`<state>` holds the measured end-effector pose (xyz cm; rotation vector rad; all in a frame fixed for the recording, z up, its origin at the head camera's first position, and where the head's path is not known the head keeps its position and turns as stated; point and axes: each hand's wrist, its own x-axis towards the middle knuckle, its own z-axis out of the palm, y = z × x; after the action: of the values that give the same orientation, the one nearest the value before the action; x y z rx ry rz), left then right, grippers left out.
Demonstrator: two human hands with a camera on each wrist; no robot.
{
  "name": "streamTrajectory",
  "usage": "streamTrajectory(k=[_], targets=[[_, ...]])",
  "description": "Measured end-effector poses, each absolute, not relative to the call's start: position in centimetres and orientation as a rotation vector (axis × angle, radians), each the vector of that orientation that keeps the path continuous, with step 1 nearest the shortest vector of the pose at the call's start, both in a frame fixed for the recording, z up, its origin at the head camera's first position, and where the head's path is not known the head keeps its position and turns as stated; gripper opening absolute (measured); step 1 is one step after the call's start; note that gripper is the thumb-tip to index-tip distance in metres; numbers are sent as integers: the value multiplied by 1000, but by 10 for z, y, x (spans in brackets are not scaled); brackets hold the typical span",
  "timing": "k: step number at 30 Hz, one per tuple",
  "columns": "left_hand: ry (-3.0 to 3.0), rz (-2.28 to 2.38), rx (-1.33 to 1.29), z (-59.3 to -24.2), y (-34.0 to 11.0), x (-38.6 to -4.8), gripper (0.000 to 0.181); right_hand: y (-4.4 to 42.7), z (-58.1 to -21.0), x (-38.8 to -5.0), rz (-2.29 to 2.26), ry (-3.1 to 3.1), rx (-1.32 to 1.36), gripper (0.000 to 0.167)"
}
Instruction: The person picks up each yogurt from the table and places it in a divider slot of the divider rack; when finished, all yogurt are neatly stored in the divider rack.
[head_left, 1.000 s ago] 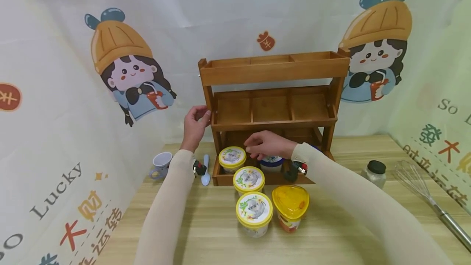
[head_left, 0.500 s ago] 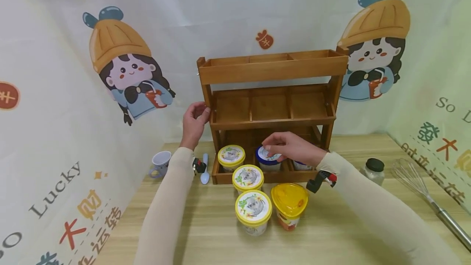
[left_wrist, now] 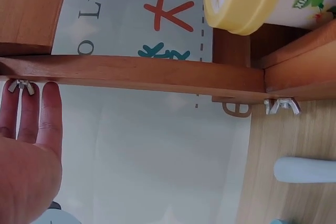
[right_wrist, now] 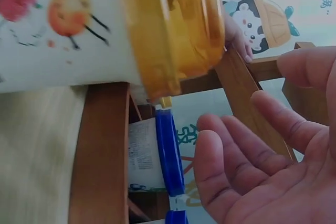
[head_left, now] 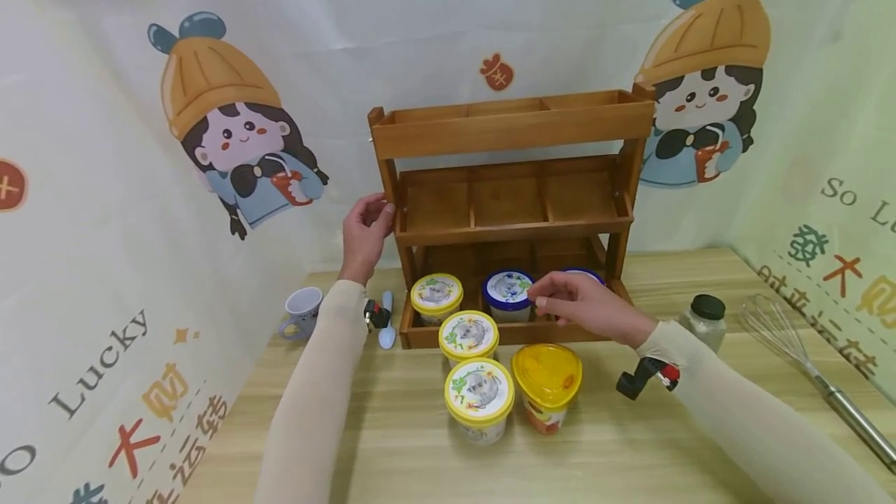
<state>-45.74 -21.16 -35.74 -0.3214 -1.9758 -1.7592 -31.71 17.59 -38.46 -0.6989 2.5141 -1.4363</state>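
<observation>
A brown wooden three-tier rack (head_left: 504, 134) stands against the back. My left hand (head_left: 365, 236) touches its left post; in the left wrist view, straight fingers (left_wrist: 51, 114) meet the post beside a wing nut. My right hand (head_left: 595, 308) hovers before the lowest tier with loosely bent fingers, holding nothing. In that tier sit a yellow-lidded tub (head_left: 437, 292) at left, a blue-lidded tub (head_left: 508, 288) in the middle and another blue-lidded tub (head_left: 588, 274) at right, partly hidden by my right hand. Two yellow-lidded tubs (head_left: 469, 334) and a cup with an amber lid (head_left: 547, 376) stand in front.
Left of the rack are a small mug (head_left: 304, 309) and a pale blue spoon (head_left: 387, 325). A black-lidded jar (head_left: 705, 320) and a metal whisk (head_left: 812, 368) lie to the right on the wooden table (head_left: 392, 426). A printed cloth hangs behind.
My right hand has moved rightward, away from the middle blue-lidded tub, uncovering it. The left hand stays at the rack's post. The head view has shifted slightly.
</observation>
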Motion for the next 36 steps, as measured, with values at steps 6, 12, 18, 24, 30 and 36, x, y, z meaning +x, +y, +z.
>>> streamTrajectory(k=[6,12,18,24,30,36], targets=[[-1981,-1731,-306,-356,-209,-459,35,182,-389,-301,-1465,2479,-766,33],[-1958,-1727,-319,-358,-210,-462,35,188,-399,-285,-1399,2505,-855,40],[-1957,-1731,-329,-358,-211,-462,36,192,-410,-268,-1348,2527,-949,50],[-1947,-1747,-316,-361,-209,-461,34,195,-423,-257,-1329,2553,-974,55],[-1945,-1735,-316,-362,-208,-461,35,200,-434,-256,-1398,2463,-969,55],[-1953,-1736,-316,-363,-208,-460,35,202,-440,-254,-1461,2393,-966,56]])
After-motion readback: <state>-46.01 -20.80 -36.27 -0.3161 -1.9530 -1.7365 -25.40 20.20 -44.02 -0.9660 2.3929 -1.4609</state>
